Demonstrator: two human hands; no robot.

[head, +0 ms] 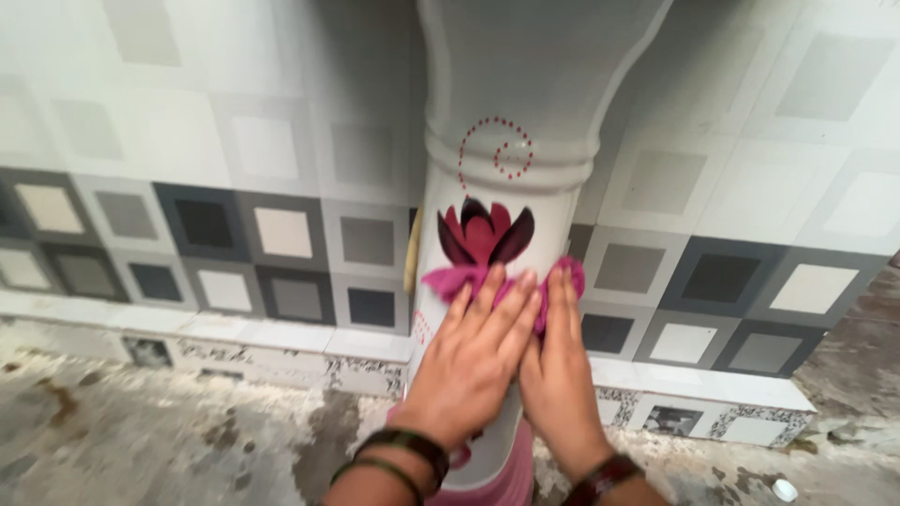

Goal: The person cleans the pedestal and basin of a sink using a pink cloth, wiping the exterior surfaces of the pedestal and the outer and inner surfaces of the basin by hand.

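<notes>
Both hands are flat against the white ceramic pedestal [497, 178] of a washbasin, pressing a pink cloth [450, 279] onto its front. The left hand [472, 361] lies with its fingers stretched out and close together, angled up to the right, covering most of the cloth. The right hand [555, 370] sits just beside it, touching it along the thumb side, fingers straight and pointing upward, their tips over the cloth's right end. Neither hand is pinching anything; the cloth is simply held to the pedestal under the open palms, and it peeks out to the left and right of the fingertips.

Just above the cloth, the pedestal carries a dark red lotus flower decal [485, 232], and higher up a curl of small red dots [497, 150]. Each wrist wears a dark band. Behind the pedestal runs a tiled wall [234, 187] patterned with grey, black and cream squares, with a pale skirting ledge [281, 342] along its foot. The floor [141, 440] below is stained, mottled stone, and a small white cap [784, 489] lies on it at the far right.
</notes>
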